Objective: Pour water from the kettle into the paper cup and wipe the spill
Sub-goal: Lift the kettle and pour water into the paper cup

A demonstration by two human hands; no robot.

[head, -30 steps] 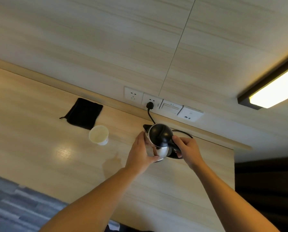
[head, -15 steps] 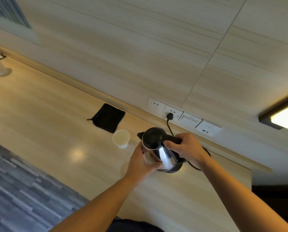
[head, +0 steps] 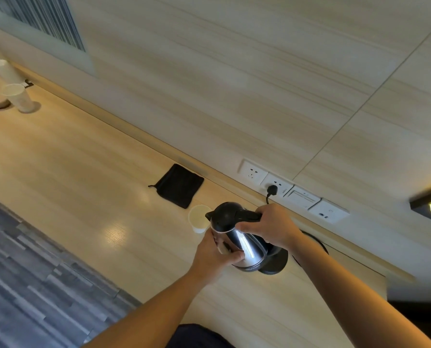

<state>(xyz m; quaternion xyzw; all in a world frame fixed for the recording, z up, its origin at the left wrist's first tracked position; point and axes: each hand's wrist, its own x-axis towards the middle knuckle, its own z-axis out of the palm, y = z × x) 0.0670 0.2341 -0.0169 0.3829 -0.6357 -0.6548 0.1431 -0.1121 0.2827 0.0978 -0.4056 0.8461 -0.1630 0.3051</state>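
You're at the pour step. Your right hand (head: 272, 229) is wrapped around the handle of the kettle (head: 237, 237), and your left hand (head: 215, 254) is clamped on its steel body, steadying it. The kettle looks lifted and tipped off its base (head: 275, 264), spout pointing at the paper cup (head: 198, 218) just beside it on the bench (head: 84, 187). I can't see any water flowing yet. Next move, I'd say: get the spout over the rim and tip slowly. The black cloth (head: 180, 184) behind the cup looks handy for the spill.

Kettle (head: 237, 237) crowds paper cup (head: 198, 218); bare counter (head: 84, 172) leftward.
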